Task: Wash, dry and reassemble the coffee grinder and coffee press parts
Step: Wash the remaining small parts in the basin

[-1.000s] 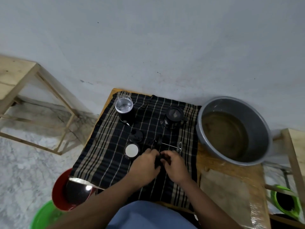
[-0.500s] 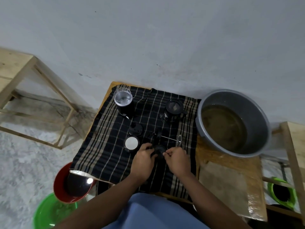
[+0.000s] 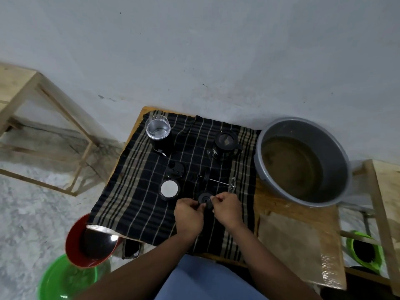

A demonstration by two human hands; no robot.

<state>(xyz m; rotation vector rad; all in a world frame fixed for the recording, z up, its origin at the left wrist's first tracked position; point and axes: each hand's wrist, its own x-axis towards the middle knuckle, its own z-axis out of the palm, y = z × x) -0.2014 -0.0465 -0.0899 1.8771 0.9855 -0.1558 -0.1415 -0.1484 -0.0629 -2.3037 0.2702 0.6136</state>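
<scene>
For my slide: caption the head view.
Both hands hold a small round black plastic disc over a black striped cloth.

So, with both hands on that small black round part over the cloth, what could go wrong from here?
1. The left hand and right hand pinch the small black disc by its edges only; it may slip and roll off the striped cloth.
2. The plunger rod lies just beyond the hands; a knuckle could knock it.
3. The grey basin of murky water stands close on the right; a dropped dried part could land in it.
</scene>
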